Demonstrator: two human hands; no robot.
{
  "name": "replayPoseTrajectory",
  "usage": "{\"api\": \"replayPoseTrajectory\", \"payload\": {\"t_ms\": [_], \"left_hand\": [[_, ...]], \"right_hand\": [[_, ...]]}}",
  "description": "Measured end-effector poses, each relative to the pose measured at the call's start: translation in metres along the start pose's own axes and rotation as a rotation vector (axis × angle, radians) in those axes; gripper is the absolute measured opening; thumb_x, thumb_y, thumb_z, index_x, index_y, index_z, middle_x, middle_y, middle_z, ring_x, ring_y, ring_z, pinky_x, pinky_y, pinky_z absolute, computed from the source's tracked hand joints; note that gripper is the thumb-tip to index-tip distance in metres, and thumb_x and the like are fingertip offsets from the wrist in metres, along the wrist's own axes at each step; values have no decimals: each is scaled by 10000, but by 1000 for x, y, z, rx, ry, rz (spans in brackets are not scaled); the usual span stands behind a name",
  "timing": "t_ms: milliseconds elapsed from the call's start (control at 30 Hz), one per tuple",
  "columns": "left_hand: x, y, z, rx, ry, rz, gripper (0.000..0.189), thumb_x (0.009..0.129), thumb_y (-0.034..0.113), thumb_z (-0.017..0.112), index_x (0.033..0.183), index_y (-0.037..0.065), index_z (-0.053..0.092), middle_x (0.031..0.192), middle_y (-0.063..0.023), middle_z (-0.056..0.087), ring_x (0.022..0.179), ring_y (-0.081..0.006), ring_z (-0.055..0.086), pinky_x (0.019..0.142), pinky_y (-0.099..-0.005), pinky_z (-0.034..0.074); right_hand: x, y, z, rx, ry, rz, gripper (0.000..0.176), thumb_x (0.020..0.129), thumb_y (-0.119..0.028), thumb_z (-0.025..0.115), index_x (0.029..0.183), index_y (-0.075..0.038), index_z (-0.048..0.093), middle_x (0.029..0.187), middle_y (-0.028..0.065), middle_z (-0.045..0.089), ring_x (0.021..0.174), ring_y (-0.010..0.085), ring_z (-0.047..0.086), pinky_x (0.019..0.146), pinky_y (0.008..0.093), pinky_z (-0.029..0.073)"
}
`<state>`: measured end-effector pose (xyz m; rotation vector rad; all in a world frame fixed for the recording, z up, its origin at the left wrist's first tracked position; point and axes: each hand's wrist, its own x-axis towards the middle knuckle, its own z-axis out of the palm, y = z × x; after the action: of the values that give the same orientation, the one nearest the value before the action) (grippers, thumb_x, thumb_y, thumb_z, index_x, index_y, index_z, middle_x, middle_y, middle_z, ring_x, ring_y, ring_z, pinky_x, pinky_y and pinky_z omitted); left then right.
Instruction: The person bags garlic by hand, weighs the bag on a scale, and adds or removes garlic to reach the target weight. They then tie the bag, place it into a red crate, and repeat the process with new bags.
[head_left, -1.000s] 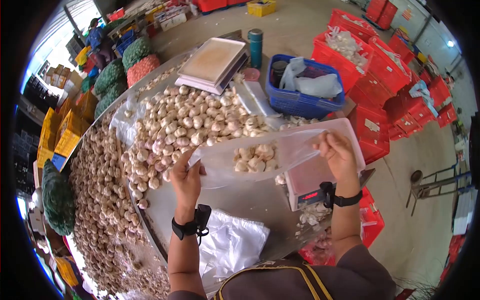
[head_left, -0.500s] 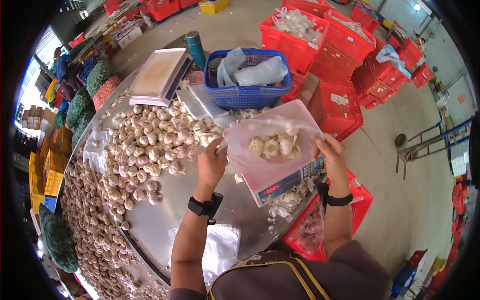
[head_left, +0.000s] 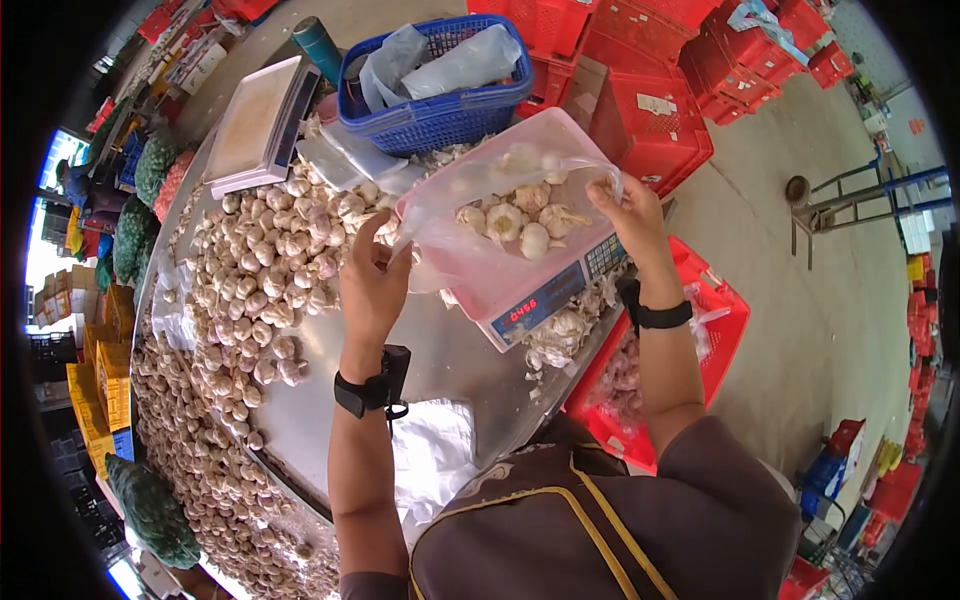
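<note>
A thin clear plastic bag (head_left: 447,232) lies over the pink tray (head_left: 568,130) of a digital scale (head_left: 545,305), its mouth stretched between my hands. Several garlic bulbs (head_left: 505,222) sit in the tray area, seen past the film. My left hand (head_left: 373,285) pinches the bag's left edge, beside the garlic heap. On the other side, my right hand (head_left: 637,222) grips the bag's right edge over the tray. Red digits glow on the scale's display. Loose garlic and skins (head_left: 560,338) lie by the scale's front edge.
A large garlic heap (head_left: 265,270) covers the metal table's left side. Behind are a blue basket (head_left: 440,125), a second scale (head_left: 255,125) and a teal bottle (head_left: 318,45). White plastic bags (head_left: 435,455) lie near my body. Red crates (head_left: 650,125) stand behind right; another (head_left: 715,345) is below.
The view has shifted, and the scene sits further left and higher. Both hands still hold the bag, whose film has moved off part of the garlic. The scale's display reading has changed.
</note>
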<state>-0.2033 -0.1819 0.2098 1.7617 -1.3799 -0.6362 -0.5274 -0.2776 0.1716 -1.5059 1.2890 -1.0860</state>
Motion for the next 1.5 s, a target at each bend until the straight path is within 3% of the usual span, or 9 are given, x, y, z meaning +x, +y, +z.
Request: {"api": "replayPoseTrajectory", "payload": {"t_ms": [267, 467, 667, 733, 1000, 1133, 1233, 1433, 1500], "left_hand": [[-2, -13, -6, -66, 12, 20, 395, 848, 104, 645, 1227, 44, 553, 705, -74, 625, 638, -129, 606, 583, -273, 479], [2, -60, -66, -517, 98, -265, 312, 908, 179, 622, 1164, 2, 593, 763, -38, 627, 654, -94, 579, 615, -244, 481], [-6, -203, -76, 44, 213, -273, 287, 868, 242, 644, 1082, 50, 648, 771, -75, 671, 609, -152, 621, 582, -311, 493], [-17, -233, -71, 167, 229, -352, 347, 806, 292, 678, 1090, 94, 654, 790, -107, 680, 727, -257, 662, 659, -369, 506], [27, -218, -53, 636, 55, -384, 520, 826, 372, 625, 1292, 179, 499, 952, -143, 682, 895, -333, 654, 726, -434, 519], [64, -249, -37, 781, 68, -370, 246, 889, 292, 502, 874, 81, 628, 839, -143, 693, 776, -328, 683, 620, -438, 539], [50, -255, -29, 908, 109, -231, 159, 844, 191, 522, 912, 59, 580, 792, -128, 687, 761, -308, 683, 650, -420, 535], [-4, -166, -68, 490, 28, -362, 302, 776, 313, 655, 917, 48, 621, 766, -142, 678, 711, -302, 673, 626, -412, 522], [-5, -116, -67, 99, 282, -206, 373, 759, 377, 718, 947, 61, 654, 748, -125, 674, 693, -283, 668, 620, -375, 526]], "right_hand": [[3, 10, 0, 160, 9, -20, 251, 895, -235, 651, 998, -6, 642, 863, 16, 622, 840, 97, 576, 773, 235, 443], [-1, -107, 35, 335, -218, -144, 205, 944, -170, 556, 1009, 18, 605, 797, 25, 579, 755, 108, 544, 789, 272, 452], [-4, -114, 57, 409, -321, -147, 201, 947, -154, 544, 1011, 29, 597, 795, 32, 577, 733, 99, 542, 758, 285, 471], [-6, -93, 51, 319, -112, -63, 211, 941, -161, 551, 1014, 32, 593, 791, 28, 565, 724, 105, 534, 808, 306, 480], [-34, -72, 27, 283, -38, 40, 151, 949, -145, 530, 966, -1, 570, 740, -5, 479, 712, 101, 484, 874, 318, 456], [-40, -90, 27, 211, -74, 27, 157, 954, -154, 527, 943, -1, 561, 741, -5, 476, 699, 92, 468, 838, 296, 454], [-42, -89, 26, 228, -68, 10, 208, 934, -194, 569, 945, 13, 581, 677, 15, 507, 702, 129, 498, 768, 301, 454], [-39, -82, 24, 263, -124, -71, 255, 927, -241, 588, 898, 13, 578, 699, 37, 543, 716, 141, 520, 743, 303, 436], [-41, -83, 26, 272, -126, -84, 263, 925, -248, 590, 881, 11, 575, 703, 39, 545, 718, 142, 521, 747, 304, 432]]}}
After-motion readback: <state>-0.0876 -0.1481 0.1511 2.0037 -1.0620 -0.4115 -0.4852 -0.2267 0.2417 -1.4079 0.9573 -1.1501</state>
